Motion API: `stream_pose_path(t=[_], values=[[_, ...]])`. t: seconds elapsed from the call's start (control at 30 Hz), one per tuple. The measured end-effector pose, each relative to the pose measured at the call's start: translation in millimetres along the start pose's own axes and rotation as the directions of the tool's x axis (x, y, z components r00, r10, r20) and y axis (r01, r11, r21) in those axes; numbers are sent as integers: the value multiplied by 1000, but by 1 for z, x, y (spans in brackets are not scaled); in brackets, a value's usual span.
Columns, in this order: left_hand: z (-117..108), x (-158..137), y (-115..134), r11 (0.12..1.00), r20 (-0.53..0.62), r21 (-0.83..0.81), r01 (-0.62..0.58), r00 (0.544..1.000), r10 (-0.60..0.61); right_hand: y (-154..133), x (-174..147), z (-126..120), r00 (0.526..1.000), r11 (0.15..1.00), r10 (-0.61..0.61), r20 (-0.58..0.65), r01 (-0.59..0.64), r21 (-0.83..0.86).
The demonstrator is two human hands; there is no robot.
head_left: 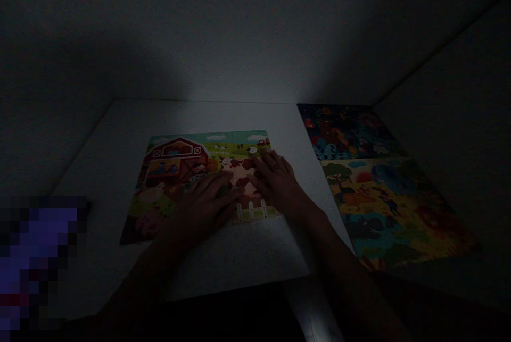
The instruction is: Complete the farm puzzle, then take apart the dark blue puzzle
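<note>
A farm-picture jigsaw puzzle [171, 172] with a red barn, a cow and a white fence lies on the white table, and its pieces look joined into one sheet. My left hand [209, 201] rests on the puzzle's lower middle, fingers spread, covering part of the picture. Against the right side of the cow, my right hand [277, 180] lies with its fingers stretched over the puzzle's edge area. Neither hand shows anything held. The light is dim, so fine seams between pieces are hard to make out.
On the right lie a dark sea-animal picture [343, 132] and, nearer me, a savanna-animal picture [387, 203]. White walls surround the table [239, 257] at the back and sides. A pixelated bluish patch [40, 257] covers something at the left.
</note>
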State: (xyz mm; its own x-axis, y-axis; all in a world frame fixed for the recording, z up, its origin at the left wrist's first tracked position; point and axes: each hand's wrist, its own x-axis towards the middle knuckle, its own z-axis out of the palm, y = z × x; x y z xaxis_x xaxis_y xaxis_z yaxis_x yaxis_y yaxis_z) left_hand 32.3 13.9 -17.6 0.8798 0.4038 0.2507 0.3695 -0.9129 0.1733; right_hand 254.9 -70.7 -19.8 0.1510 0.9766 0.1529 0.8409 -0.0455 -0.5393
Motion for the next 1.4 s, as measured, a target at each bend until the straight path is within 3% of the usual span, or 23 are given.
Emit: stream_pose_path(t=[0.23, 0.4, 0.53, 0.63, 0.8, 1.0, 1.1, 1.23, 1.4], values=[[2, -2, -4, 999, -5, -30, -21, 1000, 21, 1, -1, 9, 1000, 997, 24, -5, -25, -78], [-2, -1, -1, 1000, 23, -15, -11, 1000, 12, -9, 3, 6, 989, 996, -27, -145, 15, -84], [-6, 1, 3, 1000, -8, -6, -23, 1000, 23, -17, 3, 15, 997, 989, -72, -30, 67, -134], [-6, -1, 6, 999, -138, -30, -35, 990, 31, -22, 5, 17, 997, 980, -67, 38, 73, -184], [-16, -7, 6, 997, -301, -68, -42, 953, 19, -37, 25, -3, 990, 976, -96, -103, 74, -203], [-46, -3, -15, 984, -238, -72, 163, 955, -176, -63, 56, -35, 963, 968, -142, -228, 87, -234], [-44, -6, -27, 961, -186, -9, 276, 944, -272, -72, 53, -21, 978, 960, -108, -176, 57, -274], [-18, -17, -28, 904, -158, 180, 389, 918, -364, -70, 33, 21, 1000, 936, -2, -13, -2, -352], [2, -24, -27, 885, -105, 262, 384, 923, -370, -63, 23, 42, 1000, 918, 26, 13, -19, -396]])
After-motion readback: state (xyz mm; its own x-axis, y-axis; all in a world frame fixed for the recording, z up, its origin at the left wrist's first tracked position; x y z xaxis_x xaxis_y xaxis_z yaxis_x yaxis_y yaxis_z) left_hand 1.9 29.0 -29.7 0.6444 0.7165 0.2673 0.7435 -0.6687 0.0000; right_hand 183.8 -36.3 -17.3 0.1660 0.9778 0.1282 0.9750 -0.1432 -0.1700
